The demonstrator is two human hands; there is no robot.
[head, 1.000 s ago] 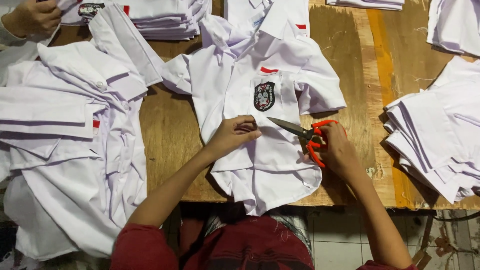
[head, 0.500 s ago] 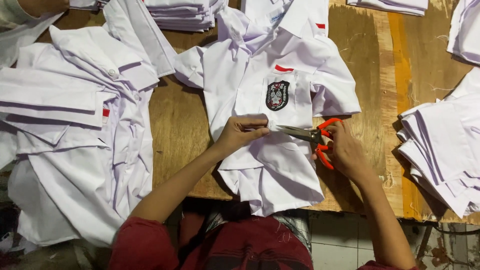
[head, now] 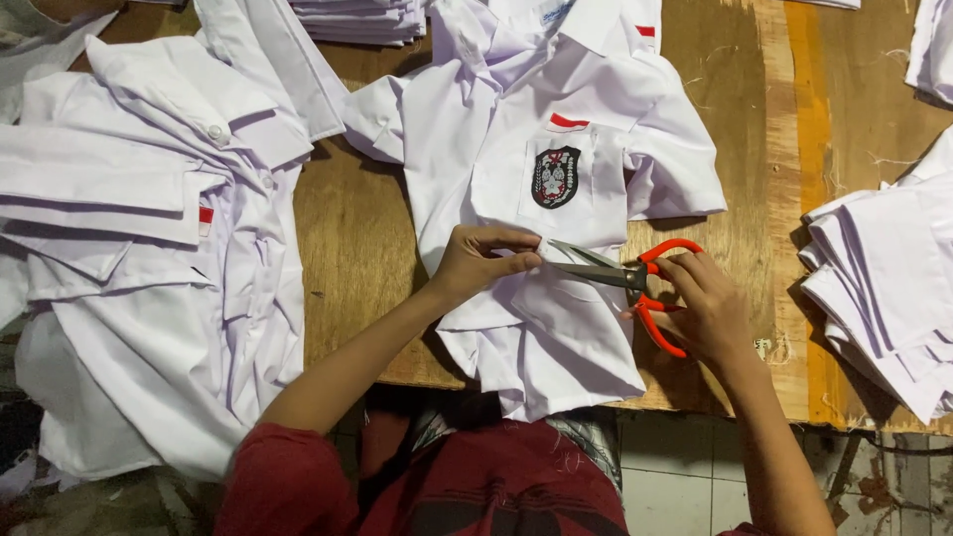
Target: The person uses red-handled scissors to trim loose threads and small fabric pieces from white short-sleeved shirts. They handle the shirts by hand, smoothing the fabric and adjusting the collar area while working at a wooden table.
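Note:
A small white shirt [head: 556,199] with a dark crest badge [head: 555,177] on its chest pocket lies flat on the wooden table [head: 347,248]. My left hand [head: 476,260] pinches the shirt fabric just below the pocket. Red-handled scissors [head: 625,278] are in my right hand [head: 700,308], their blades slightly apart and pointing left at the pinched spot by my left fingertips.
A heap of white shirts [head: 149,248] covers the table's left side. Folded stacks of white shirts sit at the right edge [head: 884,278] and at the far top [head: 362,20]. Tiled floor [head: 675,476] shows below the table's front edge.
The scissor blades have come closer to my left fingertips under the pocket. My left hand has gathered the fabric into a pinch. The view has shifted, so the shirt sits further right.

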